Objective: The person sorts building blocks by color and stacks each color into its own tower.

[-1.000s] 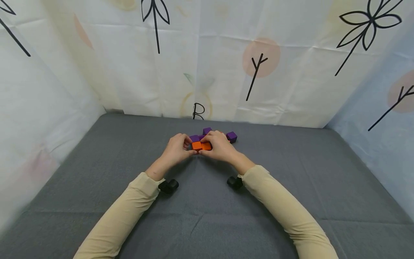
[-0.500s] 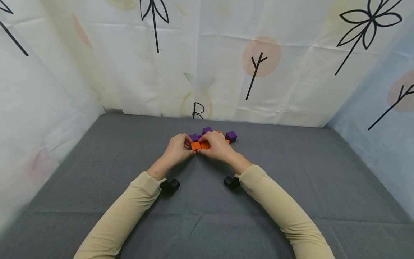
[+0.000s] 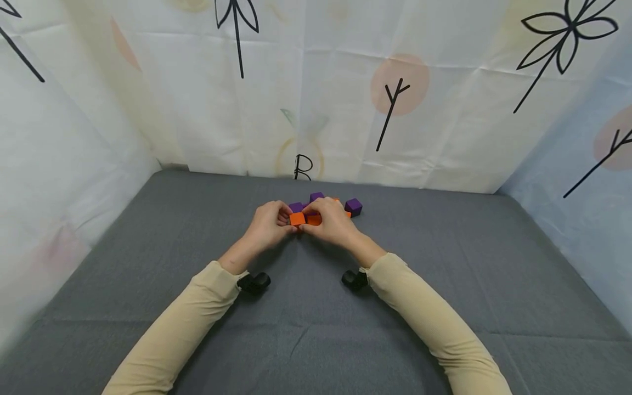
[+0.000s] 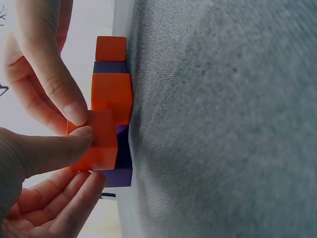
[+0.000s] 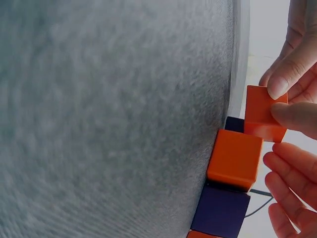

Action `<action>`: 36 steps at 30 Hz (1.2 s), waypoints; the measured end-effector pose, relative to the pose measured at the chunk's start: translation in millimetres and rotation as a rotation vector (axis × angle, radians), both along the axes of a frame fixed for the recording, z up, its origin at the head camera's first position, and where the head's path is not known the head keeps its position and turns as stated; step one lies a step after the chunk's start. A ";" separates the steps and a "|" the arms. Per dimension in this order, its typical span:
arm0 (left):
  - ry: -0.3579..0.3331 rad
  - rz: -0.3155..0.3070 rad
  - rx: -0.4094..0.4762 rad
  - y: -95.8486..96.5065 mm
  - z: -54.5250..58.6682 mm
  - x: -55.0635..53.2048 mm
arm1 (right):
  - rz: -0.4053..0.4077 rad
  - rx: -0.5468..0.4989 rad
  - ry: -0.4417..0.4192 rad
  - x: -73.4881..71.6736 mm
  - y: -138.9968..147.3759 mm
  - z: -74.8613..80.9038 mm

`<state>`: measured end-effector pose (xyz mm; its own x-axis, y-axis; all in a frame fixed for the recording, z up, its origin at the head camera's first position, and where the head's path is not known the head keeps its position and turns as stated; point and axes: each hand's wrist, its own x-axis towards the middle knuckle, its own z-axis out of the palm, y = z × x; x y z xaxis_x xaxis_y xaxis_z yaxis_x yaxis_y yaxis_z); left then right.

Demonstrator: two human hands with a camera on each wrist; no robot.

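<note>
Both hands meet at one orange cube (image 3: 297, 219) toward the far side of the table. My left hand (image 3: 266, 226) pinches it, with its thumb (image 4: 59, 148) on the near face. From the other side my right hand (image 3: 332, 220) also grips this cube, its thumb (image 5: 297, 118) pressed on the same face. In the left wrist view the held cube overlaps a purple cube (image 4: 123, 151) below it. A second orange cube (image 3: 314, 220) shows inside the curve of the right hand, part of a row of alternating orange and purple cubes. The right hand hides some of that row.
Behind the hands lie purple cubes (image 3: 316, 196), and one purple cube (image 3: 353, 207) sits apart at the right. Grey cloth (image 3: 316, 340) covers the table. A patterned white curtain (image 3: 336, 88) hangs along the back edge. Black wrist cameras (image 3: 254, 283) hang under both wrists.
The right hand has shifted slightly left, uncovering bits of orange behind and to its right. The pinched orange cube has moved a little left with both hands.
</note>
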<state>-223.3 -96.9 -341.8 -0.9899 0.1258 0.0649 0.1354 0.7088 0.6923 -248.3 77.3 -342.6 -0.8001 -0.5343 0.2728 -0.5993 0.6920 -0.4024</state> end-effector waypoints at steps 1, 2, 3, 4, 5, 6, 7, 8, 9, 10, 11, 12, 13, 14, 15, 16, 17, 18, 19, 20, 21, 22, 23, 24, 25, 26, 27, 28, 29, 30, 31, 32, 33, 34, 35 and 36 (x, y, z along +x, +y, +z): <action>0.001 -0.003 0.005 -0.2 0.8 0.7 | -0.001 -0.007 0.002 0.7 0.0 0.4; 0.004 -0.008 0.008 -0.5 1.5 1.6 | -0.001 -0.013 0.002 1.5 0.1 0.9; 0.006 -0.013 0.017 -0.9 2.1 2.5 | -0.001 -0.018 0.002 2.3 0.2 1.4; 0.006 -0.019 0.024 -1.4 2.8 3.7 | -0.001 -0.026 0.001 3.3 0.4 2.1; 0.005 -0.025 0.033 -1.8 3.5 4.9 | -0.001 -0.037 -0.006 4.5 0.5 2.9; 0.002 -0.030 0.045 -2.2 4.0 6.1 | 0.000 -0.051 -0.016 5.9 0.8 3.9; -0.003 -0.035 0.060 -2.6 4.8 7.5 | -0.001 -0.066 -0.029 7.5 1.1 4.9; -0.005 -0.041 0.072 -2.9 5.3 8.9 | -0.002 -0.079 -0.042 9.3 1.5 6.0; -0.009 -0.045 0.086 -3.2 6.0 10.2 | -0.001 -0.094 -0.056 11.1 1.9 7.1; -0.011 -0.049 0.094 -3.6 6.8 11.7 | -0.001 -0.111 -0.073 13.0 2.2 8.1; -0.012 -0.052 0.101 -3.9 7.3 13.2 | 0.000 -0.128 -0.090 14.9 2.4 9.2; -0.013 -0.058 0.108 -4.2 8.1 14.6 | 0.003 -0.141 -0.102 16.7 2.8 9.9; -0.010 -0.067 0.110 -4.7 8.7 16.1 | 0.002 -0.150 -0.114 18.4 2.9 10.3; -0.009 -0.074 0.108 -5.3 9.3 17.6 | 0.005 -0.162 -0.126 20.2 3.0 10.7; -0.009 -0.082 0.109 -5.9 10.1 19.2 | 0.009 -0.177 -0.142 21.9 3.0 11.0; -0.008 -0.089 0.108 -6.7 10.4 20.7 | 0.012 -0.188 -0.154 23.5 3.0 11.1; -0.008 -0.095 0.108 -7.3 10.6 22.0 | 0.016 -0.197 -0.165 25.1 2.8 11.1; -0.009 -0.101 0.108 -8.0 10.8 23.4 | 0.018 -0.204 -0.176 26.5 2.8 10.8; -0.010 -0.105 0.106 -8.8 10.8 24.6 | 0.018 -0.211 -0.186 28.0 2.6 10.6; -0.012 -0.109 0.104 -9.4 10.8 25.9 | 0.019 -0.218 -0.196 29.4 2.5 10.5; -0.011 -0.112 0.103 -10.0 10.6 27.0 | 0.019 -0.224 -0.203 30.6 2.3 10.2; -0.011 -0.116 0.101 -10.7 10.3 27.9 | 0.018 -0.229 -0.209 31.7 2.1 10.0; -0.009 -0.120 0.099 -11.3 10.4 29.1 | 0.018 -0.236 -0.218 32.8 2.0 9.9; -0.002 -0.129 0.095 -12.2 10.5 30.4 | 0.017 -0.240 -0.225 33.9 1.8 9.8; 0.004 -0.138 0.091 -13.0 10.3 31.3 | 0.017 -0.243 -0.231 34.9 1.5 10.0; 0.011 -0.150 0.087 -14.0 10.1 32.4 | 0.019 -0.246 -0.241 35.9 1.2 10.1; 0.017 -0.160 0.081 -14.9 9.9 33.5 | 0.021 -0.247 -0.252 37.0 0.9 10.5; 0.022 -0.171 0.077 -16.0 9.7 34.7 | 0.024 -0.248 -0.263 38.1 0.6 10.7; 0.026 -0.184 0.073 -17.0 9.2 35.6 | 0.026 -0.246 -0.274 39.1 0.3 10.8; 0.028 -0.196 0.069 -18.1 8.6 36.5 | 0.027 -0.242 -0.282 40.2 0.0 10.8; 0.022 -0.204 0.065 -18.9 7.9 37.2 | 0.031 -0.240 -0.292 41.3 -0.1 10.7; 0.015 -0.212 0.061 -19.8 7.4 38.0 | 0.036 -0.238 -0.302 42.3 -0.2 10.3; 0.009 -0.218 0.058 -20.6 6.8 38.8 | 0.041 -0.235 -0.310 43.2 -0.4 9.9; 0.004 -0.224 0.055 -21.3 6.3 39.4 | 0.045 -0.230 -0.315 44.0 -0.7 9.2; -0.001 -0.227 0.051 -21.7 5.8 39.9 | 0.049 -0.224 -0.318 44.7 -0.8 8.5; -0.007 -0.230 0.048 -22.1 5.5 40.5 | 0.054 -0.220 -0.319 45.3 -1.0 7.8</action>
<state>-182.8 -119.0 -336.4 -0.9361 0.3447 0.0699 0.2847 0.6259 0.7261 -203.1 76.3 -334.8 -0.8356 -0.5345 0.1272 -0.4532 0.5397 -0.7095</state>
